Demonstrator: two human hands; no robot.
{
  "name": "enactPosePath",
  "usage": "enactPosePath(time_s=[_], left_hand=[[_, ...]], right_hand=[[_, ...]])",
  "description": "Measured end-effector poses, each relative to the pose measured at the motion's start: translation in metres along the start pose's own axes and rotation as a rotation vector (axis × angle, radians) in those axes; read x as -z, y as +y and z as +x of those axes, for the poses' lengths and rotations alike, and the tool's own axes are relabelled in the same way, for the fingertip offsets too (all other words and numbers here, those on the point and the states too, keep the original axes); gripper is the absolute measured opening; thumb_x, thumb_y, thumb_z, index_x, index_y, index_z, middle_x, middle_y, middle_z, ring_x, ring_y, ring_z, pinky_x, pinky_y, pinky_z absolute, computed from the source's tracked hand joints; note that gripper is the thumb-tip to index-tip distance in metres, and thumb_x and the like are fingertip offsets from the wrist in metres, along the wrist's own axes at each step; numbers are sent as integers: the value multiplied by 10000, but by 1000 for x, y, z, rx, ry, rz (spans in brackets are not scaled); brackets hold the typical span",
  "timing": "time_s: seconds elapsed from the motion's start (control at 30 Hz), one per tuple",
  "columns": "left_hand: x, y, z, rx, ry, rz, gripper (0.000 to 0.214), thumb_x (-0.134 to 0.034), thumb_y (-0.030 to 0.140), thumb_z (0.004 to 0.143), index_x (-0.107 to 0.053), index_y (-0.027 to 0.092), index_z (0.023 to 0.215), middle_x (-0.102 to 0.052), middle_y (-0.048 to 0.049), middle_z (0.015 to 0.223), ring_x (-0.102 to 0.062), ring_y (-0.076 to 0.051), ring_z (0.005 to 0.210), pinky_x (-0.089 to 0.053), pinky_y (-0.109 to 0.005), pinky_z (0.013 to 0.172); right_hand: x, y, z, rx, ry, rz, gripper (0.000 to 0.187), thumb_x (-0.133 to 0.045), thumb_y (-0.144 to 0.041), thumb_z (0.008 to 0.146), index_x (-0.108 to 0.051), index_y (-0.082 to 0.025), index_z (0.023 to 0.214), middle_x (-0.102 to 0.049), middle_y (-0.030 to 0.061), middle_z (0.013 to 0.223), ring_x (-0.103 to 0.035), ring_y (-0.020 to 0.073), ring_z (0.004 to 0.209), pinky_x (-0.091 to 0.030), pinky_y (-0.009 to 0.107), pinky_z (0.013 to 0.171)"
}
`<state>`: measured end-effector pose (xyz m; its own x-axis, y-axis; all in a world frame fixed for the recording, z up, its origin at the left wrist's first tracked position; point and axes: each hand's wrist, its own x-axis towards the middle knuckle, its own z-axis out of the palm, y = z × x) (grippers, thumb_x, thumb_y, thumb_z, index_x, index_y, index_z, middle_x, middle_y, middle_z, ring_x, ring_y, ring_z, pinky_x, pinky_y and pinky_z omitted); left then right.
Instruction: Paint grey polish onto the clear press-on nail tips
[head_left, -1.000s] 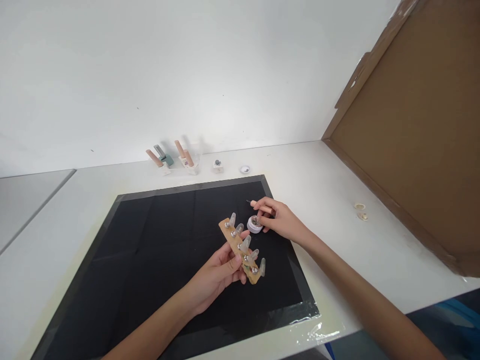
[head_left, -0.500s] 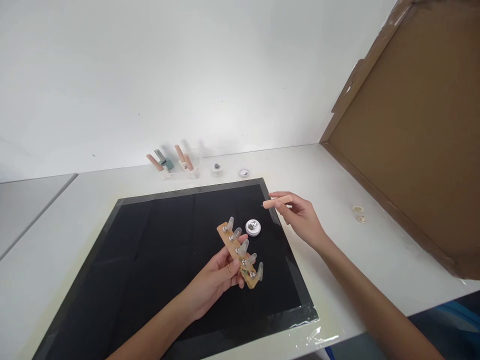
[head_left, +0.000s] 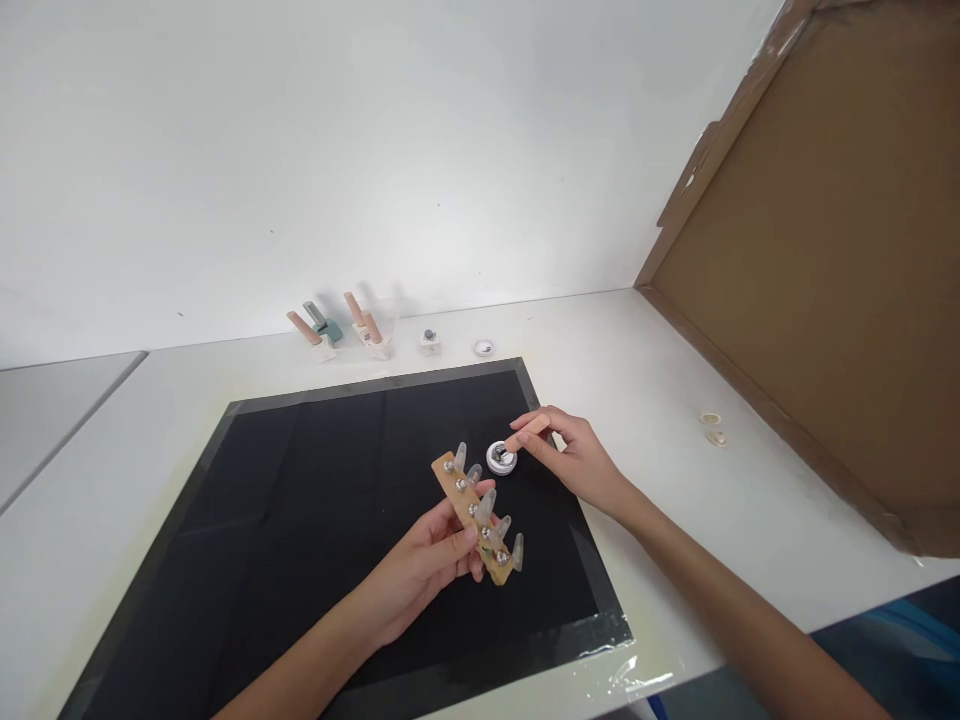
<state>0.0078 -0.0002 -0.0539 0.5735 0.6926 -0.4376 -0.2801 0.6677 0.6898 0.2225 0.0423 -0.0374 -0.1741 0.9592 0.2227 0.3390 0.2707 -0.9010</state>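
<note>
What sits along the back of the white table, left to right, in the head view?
Leaning pink-handled tool → pink-handled tools in a pale holder → small white block with a dark knob → small round white dish.

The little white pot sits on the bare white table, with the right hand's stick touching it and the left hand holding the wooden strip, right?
Not quite. In the head view the little white pot sits on the black mat, not the bare table. The rest holds: the stick in the right hand meets the pot, the left hand holds the wooden strip.
</note>
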Motion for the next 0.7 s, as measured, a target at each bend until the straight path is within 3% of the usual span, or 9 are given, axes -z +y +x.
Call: enactPosePath(time_s=[0.37,0.7], left_hand=[[-1,1,-1,1,-25,-5,436,-665,220,778,-584,217,1206,-611,-68,936,-540,-142,739,-380,-291,677],[-1,2,0,20,5,-21,464,-699,224,749,-591,211,1200,-636,-81,968,-545,-148,778,-394,-276,663]], right_hand=[[-3,3,0,-1,-34,1,199,-531,-301,876,-665,-215,757,-678,43,927,-597,204,890,-431,309,705],[-2,0,-1,-29,87,111,212,-524,-323,880,-627,-206,737,-679,41,909,-595,189,866,-444,305,717]])
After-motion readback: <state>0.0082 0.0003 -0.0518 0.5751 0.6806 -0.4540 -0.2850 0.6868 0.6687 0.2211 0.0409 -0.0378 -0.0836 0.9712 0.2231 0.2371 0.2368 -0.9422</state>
